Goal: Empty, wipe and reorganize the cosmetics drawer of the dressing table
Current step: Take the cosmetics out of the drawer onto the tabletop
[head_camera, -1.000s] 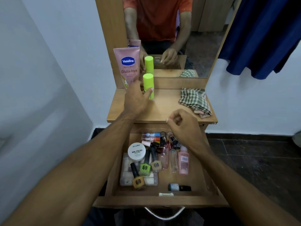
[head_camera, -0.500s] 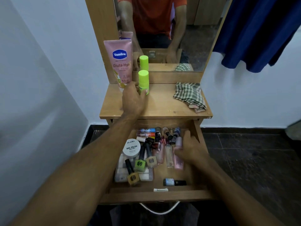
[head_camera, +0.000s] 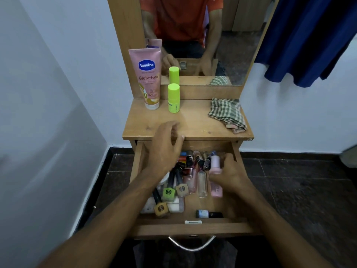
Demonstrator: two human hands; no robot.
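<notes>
Two hands work the open drawer point(head_camera: 193, 228): your right hand point(head_camera: 232, 176) is clamped on the pink bottle point(head_camera: 216, 172) near the right wall, your left hand point(head_camera: 166, 149) spread empty above the back edge. Bare tabletop point(head_camera: 193, 120) lies between the green stick point(head_camera: 173, 98) and cloth point(head_camera: 227, 115).

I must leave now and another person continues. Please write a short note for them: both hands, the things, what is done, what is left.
Left hand: open, empty, above the drawer's back.
Right hand: closed on the pink bottle in the drawer.
Done: Vaseline tube and green stick stand on the tabletop; checked cloth lies at its right.
Left: take out the remaining polishes and bottles, wipe, reorganize.
</notes>
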